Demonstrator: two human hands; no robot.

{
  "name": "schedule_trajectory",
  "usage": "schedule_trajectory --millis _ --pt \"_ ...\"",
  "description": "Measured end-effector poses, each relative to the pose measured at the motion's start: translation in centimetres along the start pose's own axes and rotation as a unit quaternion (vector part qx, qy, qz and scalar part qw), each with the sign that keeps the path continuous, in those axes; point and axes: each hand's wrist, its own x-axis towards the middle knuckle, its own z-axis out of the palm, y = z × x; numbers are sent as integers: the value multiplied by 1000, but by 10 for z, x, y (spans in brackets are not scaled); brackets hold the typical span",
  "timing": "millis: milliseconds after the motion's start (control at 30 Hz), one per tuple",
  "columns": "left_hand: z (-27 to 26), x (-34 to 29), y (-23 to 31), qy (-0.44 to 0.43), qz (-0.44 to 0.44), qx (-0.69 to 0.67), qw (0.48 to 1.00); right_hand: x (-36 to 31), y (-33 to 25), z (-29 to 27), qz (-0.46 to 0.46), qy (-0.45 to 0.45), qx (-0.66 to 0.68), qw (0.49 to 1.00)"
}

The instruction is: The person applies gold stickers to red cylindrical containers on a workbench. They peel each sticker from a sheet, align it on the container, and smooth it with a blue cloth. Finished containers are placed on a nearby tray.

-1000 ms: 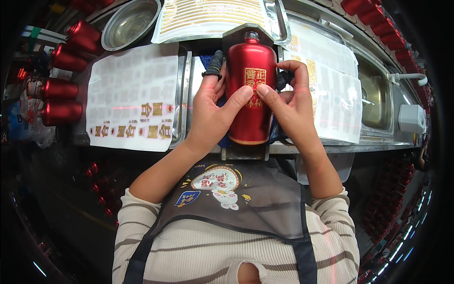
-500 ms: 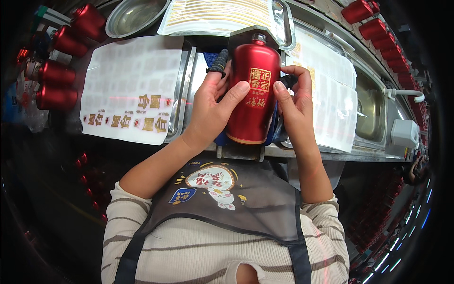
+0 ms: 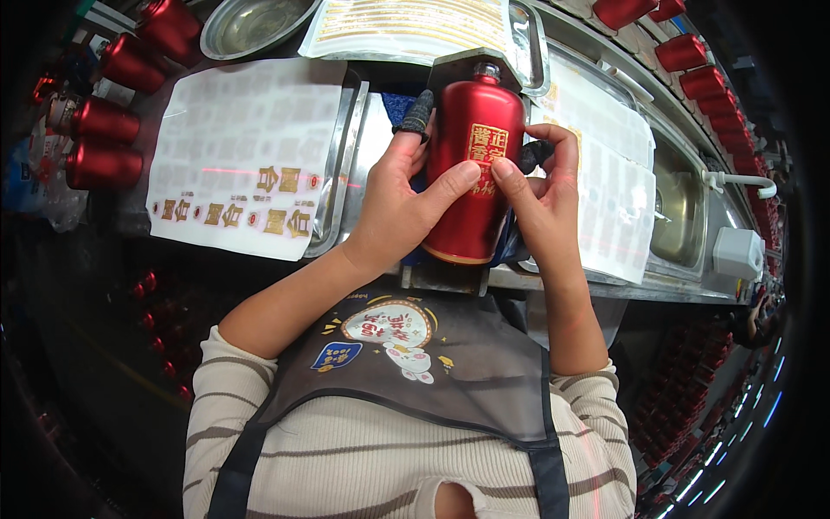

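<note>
A glossy red bottle (image 3: pixel 467 212) with gold lettering on its front and an uncapped neck lies in front of me, neck pointing away. My left hand (image 3: pixel 402 203) is wrapped around its left side, a dark finger cover (image 3: pixel 417 112) on one finger. From the right, my right hand (image 3: pixel 549 195) holds the other side; a black cover shows on one of its fingers too. Both thumbs press on the gold lettering, their tips close together and hiding part of it. Beneath the bottle is a metal stand (image 3: pixel 445 278), with blue cloth (image 3: pixel 396 107) beside it.
To the left, a white decal sheet (image 3: pixel 246 160) with gold marks lies on a tray; more sheets (image 3: pixel 609 173) lie at right. Beyond are a metal bowl (image 3: pixel 255 26) and a gold-striped sheet (image 3: pixel 406 30). Red bottles (image 3: pixel 104 164) stand far left. A sink (image 3: pixel 679 199) and white jug (image 3: pixel 737 253) are right.
Both thumbs have moved inward over the gold lettering, nearer each other, and now cover more of it. The bottle stays between my hands; the view has shifted slightly.
</note>
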Motion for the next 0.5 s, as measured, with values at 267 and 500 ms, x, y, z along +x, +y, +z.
schedule_trajectory --millis 267,500 --pt "-1 0 2 -6 5 8 1000 0 6 0 -13 6 -4 1000" --pt "-1 2 1 1 -17 -44 999 9 12 -11 -5 32 -15 999"
